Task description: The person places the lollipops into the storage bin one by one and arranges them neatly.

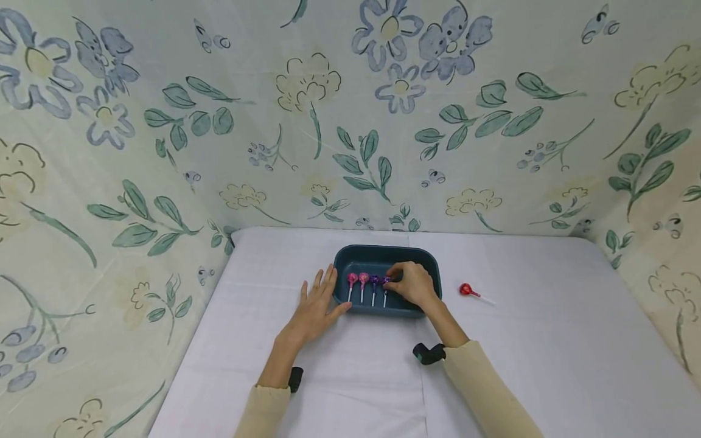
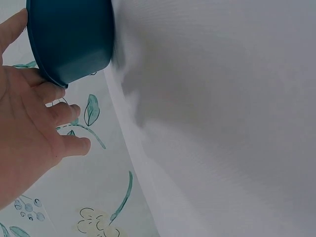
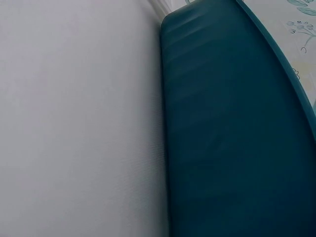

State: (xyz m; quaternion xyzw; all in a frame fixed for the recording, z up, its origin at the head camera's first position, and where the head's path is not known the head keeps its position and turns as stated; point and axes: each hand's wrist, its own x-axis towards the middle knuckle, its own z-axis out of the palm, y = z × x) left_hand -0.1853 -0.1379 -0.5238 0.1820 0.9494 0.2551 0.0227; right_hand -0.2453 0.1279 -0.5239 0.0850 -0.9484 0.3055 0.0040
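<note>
A dark teal rectangular tray (image 1: pixel 387 312) lies on the white cloth in the head view, with a row of lollipops inside it. From the left come a pink lollipop (image 1: pixel 352 278), another pink lollipop (image 1: pixel 364 278), a purple lollipop (image 1: pixel 375 280) and a second purple lollipop (image 1: pixel 386 280). Sticks point toward me. My right hand (image 1: pixel 414 285) reaches over the tray's right part and pinches the rightmost purple lollipop at its head. My left hand (image 1: pixel 314 309) touches the tray's left end, fingers spread and fairly straight. The right wrist view shows the tray's outer wall (image 3: pixel 227 123), not the hand.
To the right of the tray, a red lollipop (image 1: pixel 466 289) lies on the white cloth (image 1: pixel 526 353), its white stick pointing right. A floral curtain (image 1: pixel 328 134) hangs behind the table and at both sides. Dark wrist cameras sit at both sleeves.
</note>
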